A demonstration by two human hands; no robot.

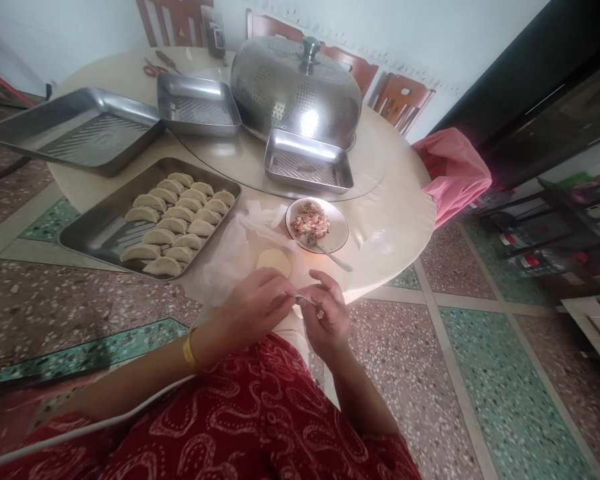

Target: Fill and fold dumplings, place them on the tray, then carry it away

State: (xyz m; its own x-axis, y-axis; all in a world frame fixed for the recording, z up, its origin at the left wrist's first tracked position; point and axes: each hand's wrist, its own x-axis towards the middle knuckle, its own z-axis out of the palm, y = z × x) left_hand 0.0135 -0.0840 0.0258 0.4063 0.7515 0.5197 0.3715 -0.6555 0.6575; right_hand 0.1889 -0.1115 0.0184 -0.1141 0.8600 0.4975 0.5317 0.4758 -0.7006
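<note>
Far left on the round table (395, 220) lies a large steel tray (75, 130), bare inside, and in front of it a second tray (93, 233) carrying folded dumplings (177, 223) in three rows, about sixteen by my count. Behind, a smaller square tray (197, 107) sits beside a domed perforated steel cover (295, 90), with a fourth tray (307, 163) just in front of the dome. A pair of scissors (155, 67) lies at the table's far edge. Nearer the person, one round dough wrapper (274, 260) rests on a clear plastic sheet (230, 257), and to its right one small plate of minced filling (311, 221) holds one spoon (333, 257). Below, the left hand (253, 307) and right hand (327, 317) meet at the table edge, fingertips of both pinching one dumpling (305, 299) between them; it is mostly hidden by the fingers. Farthest right, a pink cloth (453, 173) drapes a chair.
</note>
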